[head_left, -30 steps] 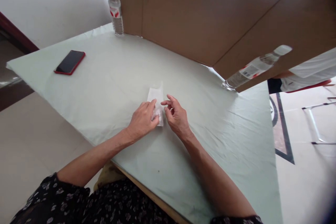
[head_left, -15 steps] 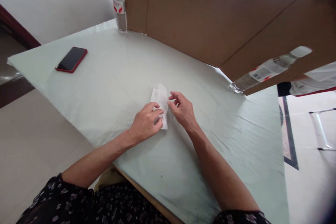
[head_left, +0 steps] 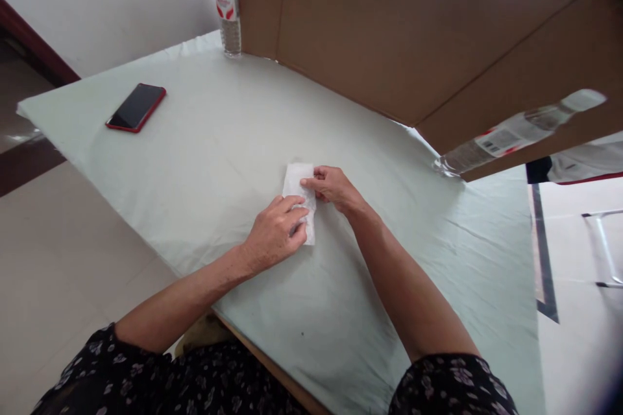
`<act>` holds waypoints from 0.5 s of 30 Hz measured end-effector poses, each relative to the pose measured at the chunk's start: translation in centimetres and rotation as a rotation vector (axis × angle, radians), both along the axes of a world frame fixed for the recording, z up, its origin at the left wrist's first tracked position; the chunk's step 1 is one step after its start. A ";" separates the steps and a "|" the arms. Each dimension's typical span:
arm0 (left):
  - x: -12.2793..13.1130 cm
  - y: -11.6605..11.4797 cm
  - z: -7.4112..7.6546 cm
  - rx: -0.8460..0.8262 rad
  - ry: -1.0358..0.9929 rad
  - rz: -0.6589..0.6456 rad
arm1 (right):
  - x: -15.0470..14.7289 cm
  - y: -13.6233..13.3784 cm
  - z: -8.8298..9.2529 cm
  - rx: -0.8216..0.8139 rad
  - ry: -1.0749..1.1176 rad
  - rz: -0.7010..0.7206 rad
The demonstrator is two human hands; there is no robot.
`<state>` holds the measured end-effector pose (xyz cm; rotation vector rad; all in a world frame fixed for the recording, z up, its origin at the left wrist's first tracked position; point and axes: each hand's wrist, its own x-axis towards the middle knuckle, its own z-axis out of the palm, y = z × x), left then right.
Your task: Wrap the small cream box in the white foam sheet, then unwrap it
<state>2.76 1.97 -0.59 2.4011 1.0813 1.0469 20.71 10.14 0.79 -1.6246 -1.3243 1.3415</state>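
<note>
A folded white tissue [head_left: 298, 176] lies on the pale green tablecloth, its long side running away from me. My left hand [head_left: 278, 228] rests over its near half, fingers curled and pressing it down, covering part of it. At the far right edge, my right hand [head_left: 333, 188] pinches the tissue, thumb on top and the other fingers curled at the side, partly hidden.
A phone in a red case [head_left: 137, 107] lies at the table's left. One water bottle [head_left: 228, 13] stands by the large brown cardboard panel [head_left: 350, 26]; another bottle [head_left: 506, 136] is at the panel's right end. The tablecloth [head_left: 204, 162] drapes over the edges.
My right hand has moved in from beside the tissue and taken hold of its far right edge. The tissue's far end now looks straighter. My left hand stays on it.
</note>
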 end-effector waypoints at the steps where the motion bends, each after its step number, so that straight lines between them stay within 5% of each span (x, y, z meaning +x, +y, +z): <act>1: 0.0 0.0 0.0 -0.019 0.012 -0.008 | 0.0 0.1 -0.1 0.003 0.011 0.015; 11: -0.1 0.1 0.1 -0.106 0.048 -0.001 | -0.7 -1.7 0.3 0.200 0.283 0.054; 15: 0.0 -0.7 0.5 -0.092 0.063 0.148 | -0.9 -3.5 1.2 0.278 0.319 0.135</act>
